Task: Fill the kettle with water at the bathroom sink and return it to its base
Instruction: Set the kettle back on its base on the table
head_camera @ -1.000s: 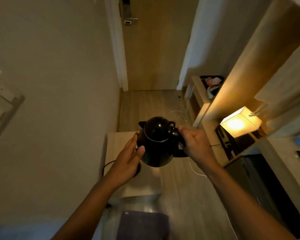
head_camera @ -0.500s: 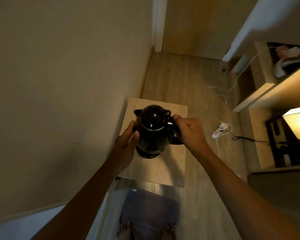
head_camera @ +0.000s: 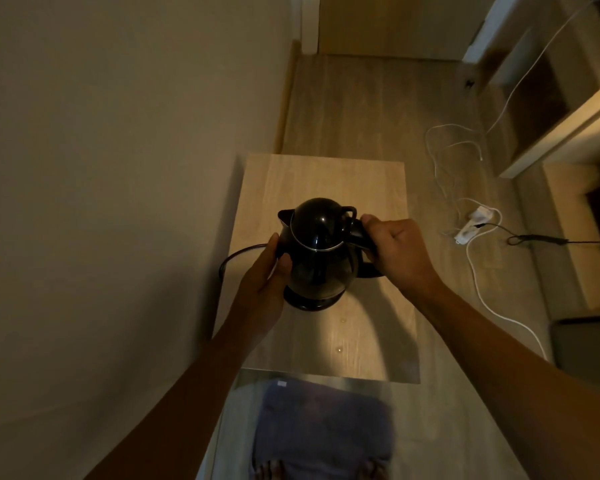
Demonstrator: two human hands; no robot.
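A glossy black kettle (head_camera: 317,251) with its lid down stands upright on its round black base (head_camera: 309,301), on a small light-wood table (head_camera: 326,174) against the left wall. My right hand (head_camera: 397,252) is wrapped around the kettle's handle on the right. My left hand (head_camera: 265,275) cups the kettle's left side, thumb on its body. The base's black cord (head_camera: 236,254) loops off the table's left edge.
The wall runs close along the left. White cables and a small power strip (head_camera: 471,225) lie on the wood floor to the right, by a low shelf unit (head_camera: 568,126). A dark mat (head_camera: 323,427) lies in front of the table. Water drops (head_camera: 342,320) dot the tabletop.
The kettle has come down from in the air over the table onto its base. The view has tilted further down. Both hands stay on the kettle.
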